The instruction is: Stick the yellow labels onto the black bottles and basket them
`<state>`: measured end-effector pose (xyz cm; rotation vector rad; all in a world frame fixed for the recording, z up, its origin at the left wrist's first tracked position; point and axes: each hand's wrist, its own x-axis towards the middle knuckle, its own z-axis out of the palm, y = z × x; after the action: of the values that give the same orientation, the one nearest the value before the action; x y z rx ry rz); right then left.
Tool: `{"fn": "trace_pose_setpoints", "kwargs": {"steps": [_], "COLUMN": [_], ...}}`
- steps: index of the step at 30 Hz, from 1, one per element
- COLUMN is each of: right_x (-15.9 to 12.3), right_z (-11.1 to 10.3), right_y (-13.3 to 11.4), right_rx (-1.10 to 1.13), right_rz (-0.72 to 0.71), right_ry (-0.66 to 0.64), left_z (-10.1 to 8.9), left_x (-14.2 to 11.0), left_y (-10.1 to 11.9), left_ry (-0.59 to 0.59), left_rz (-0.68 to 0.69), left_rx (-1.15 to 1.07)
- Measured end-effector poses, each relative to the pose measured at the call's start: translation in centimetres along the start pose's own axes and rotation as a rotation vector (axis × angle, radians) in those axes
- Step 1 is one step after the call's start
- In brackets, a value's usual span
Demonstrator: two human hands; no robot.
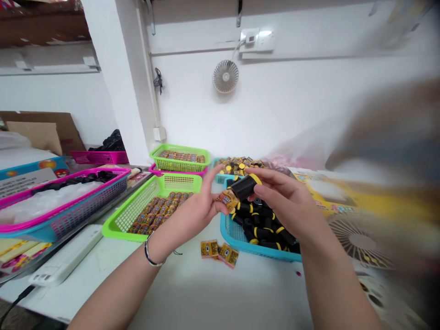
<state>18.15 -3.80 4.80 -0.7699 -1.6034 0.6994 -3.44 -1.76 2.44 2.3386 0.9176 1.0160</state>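
Note:
My right hand (280, 192) pinches a small black cylinder with a yellow rim (244, 186) between thumb and fingers. My left hand (206, 199) grips an orange patterned wrapper (228, 199), its thumb below and a finger raised above. The cylinder's lower end meets the wrapper; whether it is inside cannot be made out. Just beyond and below, a blue basket (237, 243) holds several more black cylinders with yellow rims (266, 233). A few flat yellow-orange wrappers (220, 252) lie on the white table (213, 298) in front of the basket.
At left, a green basket (112, 229) holds rows of wrapped cylinders (158, 213); another green basket (158, 162) stands behind. A pink-and-blue basket (113, 183) and white power strip (65, 254) lie further left. At right are a fan (360, 240) and a blurred shape.

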Motion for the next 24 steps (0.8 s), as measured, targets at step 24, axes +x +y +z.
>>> {"fn": "trace_pose_setpoints", "kwargs": {"steps": [24], "right_x": [-0.6], "right_z": [1.2], "right_y": [-0.1], "right_rx": [0.097], "right_rz": [0.065], "right_ry": [-0.199], "left_z": [0.8], "left_x": [-0.9], "left_y": [-0.4], "left_ry": [0.421], "left_rz": [0.297], "left_rx": [-0.138]}}
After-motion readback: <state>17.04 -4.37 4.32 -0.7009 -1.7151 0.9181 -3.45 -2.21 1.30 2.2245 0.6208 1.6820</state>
